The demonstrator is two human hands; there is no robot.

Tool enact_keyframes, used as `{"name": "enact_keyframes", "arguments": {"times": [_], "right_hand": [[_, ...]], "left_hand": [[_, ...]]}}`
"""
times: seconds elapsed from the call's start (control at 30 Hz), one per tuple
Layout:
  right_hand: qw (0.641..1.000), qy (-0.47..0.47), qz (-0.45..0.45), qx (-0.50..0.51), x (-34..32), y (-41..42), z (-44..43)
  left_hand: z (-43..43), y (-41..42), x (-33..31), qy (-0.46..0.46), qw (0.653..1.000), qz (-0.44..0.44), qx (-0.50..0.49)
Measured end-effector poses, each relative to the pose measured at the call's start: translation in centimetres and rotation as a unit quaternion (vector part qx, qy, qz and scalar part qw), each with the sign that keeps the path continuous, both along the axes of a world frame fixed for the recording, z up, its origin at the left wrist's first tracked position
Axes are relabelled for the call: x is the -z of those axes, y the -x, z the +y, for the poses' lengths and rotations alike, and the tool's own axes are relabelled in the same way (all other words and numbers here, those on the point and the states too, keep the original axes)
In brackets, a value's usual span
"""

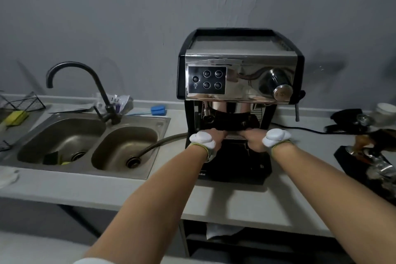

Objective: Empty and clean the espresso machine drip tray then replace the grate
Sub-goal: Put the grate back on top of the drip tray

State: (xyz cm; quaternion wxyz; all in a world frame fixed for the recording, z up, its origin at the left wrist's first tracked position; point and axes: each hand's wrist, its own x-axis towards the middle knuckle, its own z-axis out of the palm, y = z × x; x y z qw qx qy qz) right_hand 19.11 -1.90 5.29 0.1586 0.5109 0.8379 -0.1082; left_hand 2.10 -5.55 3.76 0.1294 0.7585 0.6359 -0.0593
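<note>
A steel and black espresso machine (240, 75) stands on the grey counter against the wall. Its black drip tray (233, 163) sits at the base, with a metal grate (235, 134) showing as a thin strip across the top. My left hand (209, 139) and my right hand (269, 138), both with white pads on the back, reach under the group head. Each hand grips one end of the grate, left and right. The fingers are hidden under the machine's dark opening.
A double steel sink (92, 146) with a black tap (85, 90) lies to the left; a hose (158, 146) runs into its right basin. A blue brush (157, 110) lies behind it, a yellow sponge (16, 118) far left. A portafilter and tamper on a mat (370, 156) crowd the right.
</note>
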Motion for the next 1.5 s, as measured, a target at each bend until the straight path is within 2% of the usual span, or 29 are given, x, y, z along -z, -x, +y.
{"name": "enact_keyframes", "arguments": {"times": [0.13, 0.23, 0.53, 0.83, 0.97, 1.07, 1.23, 1.5], "right_hand": [[0.998, -0.053, -0.034, -0.004, 3.4, -0.4, 0.0], [0.996, -0.087, -0.029, 0.004, 6.2, 0.3, 0.2], [0.994, -0.107, 0.014, 0.025, 11.3, 0.6, -1.0], [0.996, -0.089, 0.030, -0.001, 11.5, -0.3, -0.9], [1.000, -0.025, 0.018, -0.003, 11.0, -0.9, -1.0], [1.000, -0.013, 0.010, 0.001, 11.0, -0.8, -1.5], [0.998, -0.057, 0.028, -0.005, 12.6, -1.0, -3.0], [0.996, -0.079, 0.021, -0.035, 13.0, -1.1, -2.4]], "left_hand": [[-0.7, 0.0, 3.5, -0.072, 0.997, 0.024, 0.001], [0.1, 0.8, 6.2, -0.085, 0.996, 0.040, -0.001], [-0.7, 1.1, 11.0, -0.110, 0.992, 0.037, -0.042], [-1.0, 1.6, 11.1, -0.087, 0.995, -0.011, -0.038], [-0.9, 2.0, 11.4, -0.046, 0.998, -0.027, -0.038], [-0.9, 2.0, 12.0, 0.010, 0.998, -0.031, -0.055], [-2.0, 2.7, 13.4, -0.025, 0.999, 0.009, -0.023], [-2.0, 2.9, 13.1, -0.018, 0.997, 0.070, 0.031]]}}
